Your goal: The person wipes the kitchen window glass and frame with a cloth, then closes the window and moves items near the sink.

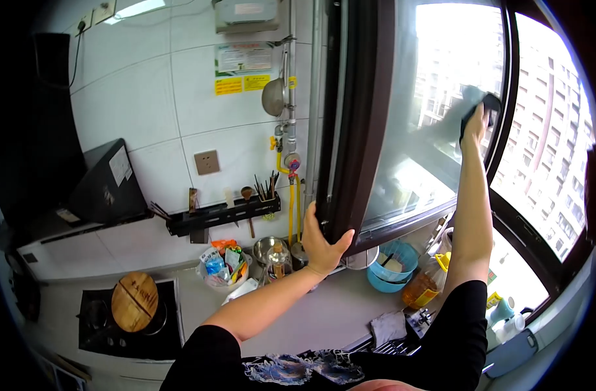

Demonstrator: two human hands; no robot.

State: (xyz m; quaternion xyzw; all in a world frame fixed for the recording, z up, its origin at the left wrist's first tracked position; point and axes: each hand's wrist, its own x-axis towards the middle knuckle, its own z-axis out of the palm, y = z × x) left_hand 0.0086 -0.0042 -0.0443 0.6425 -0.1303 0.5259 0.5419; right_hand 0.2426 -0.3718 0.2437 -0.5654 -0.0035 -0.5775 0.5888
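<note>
An open window sash with a dark brown frame (363,130) stands in front of me. My left hand (324,246) grips the lower corner of that frame, thumb and fingers wrapped round its edge. Higher up at the right, my right hand (475,125) holds a dark cloth (490,103) against the window glass (428,98), close to the sash's far edge. The fingers of this hand are partly hidden by the cloth.
Below the sash are blue basins (394,260), an oil bottle (423,287) and metal pots (269,249). A wooden lid (135,301) lies over the stove (93,326) at left. A black utensil rack (223,215) hangs on the tiled wall.
</note>
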